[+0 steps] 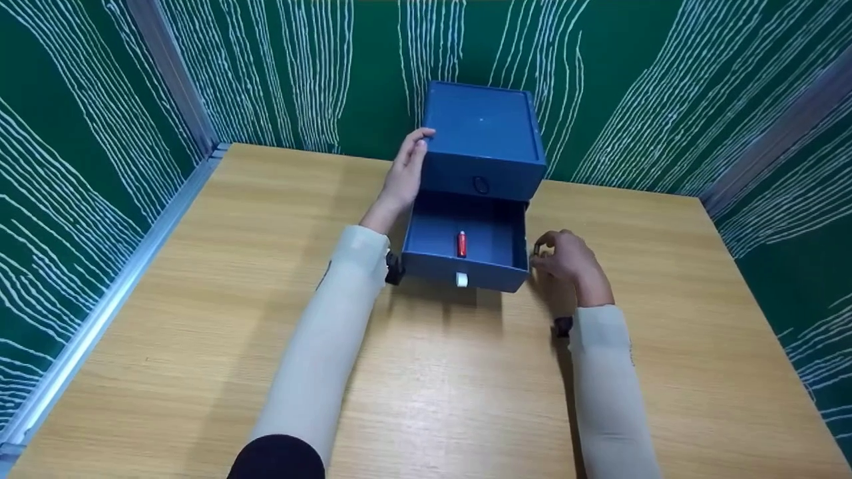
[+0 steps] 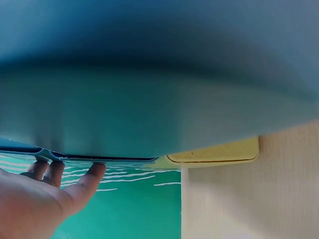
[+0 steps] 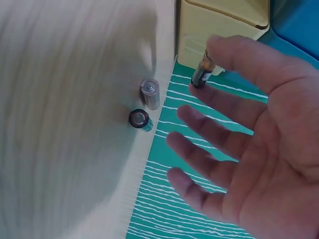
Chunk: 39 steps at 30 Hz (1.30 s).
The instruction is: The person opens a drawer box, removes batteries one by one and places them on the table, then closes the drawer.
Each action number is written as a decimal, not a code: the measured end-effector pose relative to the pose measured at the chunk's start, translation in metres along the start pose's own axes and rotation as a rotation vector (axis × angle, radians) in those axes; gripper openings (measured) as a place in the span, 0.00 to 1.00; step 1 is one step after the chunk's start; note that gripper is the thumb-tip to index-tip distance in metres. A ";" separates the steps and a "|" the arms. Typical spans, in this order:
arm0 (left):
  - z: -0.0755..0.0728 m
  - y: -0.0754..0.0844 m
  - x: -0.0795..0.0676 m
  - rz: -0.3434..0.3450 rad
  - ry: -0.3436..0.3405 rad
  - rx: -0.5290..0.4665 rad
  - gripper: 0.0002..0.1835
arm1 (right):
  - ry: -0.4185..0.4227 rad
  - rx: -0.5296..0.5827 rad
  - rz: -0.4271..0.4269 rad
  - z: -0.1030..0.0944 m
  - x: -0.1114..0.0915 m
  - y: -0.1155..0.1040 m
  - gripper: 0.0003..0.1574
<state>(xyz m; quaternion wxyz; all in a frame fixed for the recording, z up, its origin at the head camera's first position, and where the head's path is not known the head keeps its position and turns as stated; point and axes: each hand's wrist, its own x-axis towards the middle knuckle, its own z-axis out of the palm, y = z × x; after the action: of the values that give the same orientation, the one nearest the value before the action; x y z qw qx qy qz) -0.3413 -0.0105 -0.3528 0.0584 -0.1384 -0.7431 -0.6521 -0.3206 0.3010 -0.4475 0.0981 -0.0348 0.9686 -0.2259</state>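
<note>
A blue drawer unit (image 1: 479, 123) stands at the back of the table, one lower drawer (image 1: 492, 229) pulled out. Inside that drawer lies a red battery (image 1: 462, 244). My left hand (image 1: 405, 174) rests against the unit's left side, fingers extended, fingertips near its top edge. To the right of the drawer, my right hand (image 1: 571, 258) pinches a small battery (image 3: 202, 72) between thumb and index finger; its other fingers are spread loosely. Two more batteries, a silvery one (image 3: 151, 94) and a dark-ended one (image 3: 140, 119), are on the table near that hand in the right wrist view.
The closed upper drawer has a dark ring pull (image 1: 480, 185); the open one has a white knob (image 1: 462, 279). A cream box-like part (image 3: 214, 35) sits beside the blue part in the right wrist view. Green walls with white lines (image 1: 373, 73) surround the wooden table (image 1: 426, 399).
</note>
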 end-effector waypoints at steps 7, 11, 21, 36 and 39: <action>0.000 0.000 0.000 0.005 -0.001 0.006 0.20 | -0.006 -0.004 0.035 0.002 0.002 0.001 0.28; 0.000 -0.001 0.001 -0.001 0.001 0.005 0.19 | -0.023 -0.010 0.046 0.005 0.005 0.003 0.27; 0.000 -0.001 0.001 -0.002 -0.004 -0.003 0.20 | -0.009 -0.022 0.050 0.007 0.007 0.006 0.26; -0.001 -0.002 0.001 -0.008 -0.006 -0.010 0.20 | -0.027 -0.027 0.090 0.007 0.007 0.005 0.26; -0.001 -0.006 0.004 -0.011 -0.007 -0.012 0.19 | -0.033 -0.031 0.097 0.008 0.008 0.004 0.26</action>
<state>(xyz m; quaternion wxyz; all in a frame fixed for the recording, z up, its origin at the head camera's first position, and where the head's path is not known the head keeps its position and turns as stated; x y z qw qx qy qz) -0.3467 -0.0118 -0.3575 0.0512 -0.1370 -0.7399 -0.6566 -0.3269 0.3003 -0.4576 0.1242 0.0071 0.9708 -0.2052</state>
